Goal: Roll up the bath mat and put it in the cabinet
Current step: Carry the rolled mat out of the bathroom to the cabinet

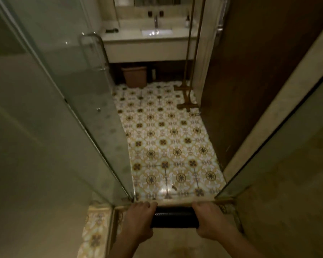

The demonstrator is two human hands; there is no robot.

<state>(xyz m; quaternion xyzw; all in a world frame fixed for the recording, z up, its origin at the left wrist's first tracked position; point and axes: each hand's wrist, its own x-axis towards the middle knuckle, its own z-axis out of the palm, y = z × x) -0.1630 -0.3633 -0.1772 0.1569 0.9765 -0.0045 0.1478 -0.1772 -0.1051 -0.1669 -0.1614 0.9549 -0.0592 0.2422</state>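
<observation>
A dark bath mat [173, 217], rolled into a tight tube, lies crosswise low in the head view, just behind the shower threshold. My left hand [138, 218] grips its left end and my right hand [209, 218] grips its right end, fingers curled over the top. The roll's ends are hidden under my palms. No cabinet door is clearly visible; an open dark space [166, 69] shows under the sink counter at the far end.
A glass shower door [78, 108] stands open on the left, a brown wooden door [250, 81] on the right. Patterned floor tiles [166, 142] run ahead to a sink counter [149, 38]. A terracotta bin [135, 76] sits under it, a brass stand [186, 97] at right.
</observation>
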